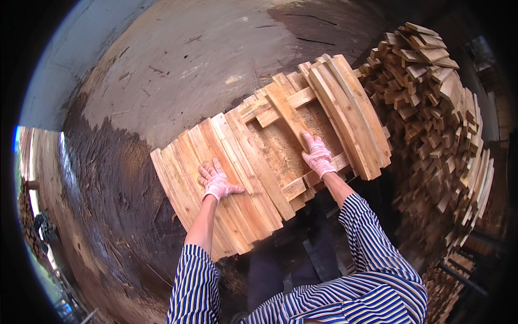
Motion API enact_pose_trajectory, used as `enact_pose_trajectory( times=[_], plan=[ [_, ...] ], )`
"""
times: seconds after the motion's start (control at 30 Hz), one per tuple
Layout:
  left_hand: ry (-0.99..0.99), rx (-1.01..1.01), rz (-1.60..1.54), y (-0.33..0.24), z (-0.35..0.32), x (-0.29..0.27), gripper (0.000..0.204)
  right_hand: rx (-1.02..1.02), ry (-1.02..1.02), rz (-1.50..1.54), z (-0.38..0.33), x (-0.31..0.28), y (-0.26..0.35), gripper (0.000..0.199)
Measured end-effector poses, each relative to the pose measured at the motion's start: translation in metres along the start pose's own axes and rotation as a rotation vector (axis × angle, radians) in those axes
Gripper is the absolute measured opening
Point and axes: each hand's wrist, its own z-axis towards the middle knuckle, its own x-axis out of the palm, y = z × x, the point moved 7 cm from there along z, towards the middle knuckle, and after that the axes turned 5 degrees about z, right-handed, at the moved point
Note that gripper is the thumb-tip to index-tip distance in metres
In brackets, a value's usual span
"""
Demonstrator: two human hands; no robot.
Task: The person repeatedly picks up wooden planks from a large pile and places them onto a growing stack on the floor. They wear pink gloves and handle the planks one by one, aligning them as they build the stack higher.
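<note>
My left hand [216, 179], in a pinkish-white glove with bare fingertips, lies flat with fingers spread on a row of pale wooden planks [191, 156]. These planks sit side by side on top of a stack in front of me. My right hand [318, 155], gloved alike, grips the near end of a single wooden plank [286, 110]. That plank slants across the gap in the stack's middle, its far end over a crosspiece [302, 98]. Right of the gap, more planks [350, 102] lie together, some on top of others.
A tall pile of loose wooden slats [426, 108] rises on the right, their ends jutting out toward the stack. Behind the stack stretches a stained, worn grey-brown surface [183, 59] with wood scraps on it. Dark bars [464, 278] show at the lower right.
</note>
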Motion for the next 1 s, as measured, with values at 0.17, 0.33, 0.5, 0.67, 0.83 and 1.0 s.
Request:
enact_pose_trajectory(
  times=[0.17, 0.33, 0.5, 0.67, 0.83, 1.0],
  plan=[
    [-0.005, 0.005, 0.056, -0.003, -0.002, -0.002, 0.162, -0.033, -0.037, 0.2, -0.04, 0.023, 0.044, 0.086],
    [-0.06, 0.019, 0.007, -0.001, -0.003, -0.001, 0.163, -0.215, 0.105, 0.064, -0.078, 0.104, 0.131, 0.071],
    [-0.021, -0.002, 0.01, -0.001, 0.0, 0.001, 0.165, -0.201, -0.009, 0.036, -0.053, 0.061, 0.1, 0.084],
    [0.019, -0.057, 0.016, -0.005, -0.002, 0.0, 0.165, 0.125, -0.501, -0.414, 0.011, -0.113, 0.002, 0.076],
    [0.063, -0.082, 0.035, -0.011, -0.004, -0.004, 0.165, -0.017, -0.282, -0.565, 0.047, -0.115, -0.036, 0.039],
    [0.068, -0.099, 0.043, -0.011, -0.005, -0.007, 0.168, -0.208, -0.411, -0.306, 0.016, -0.047, -0.01, 0.059]
  ],
)
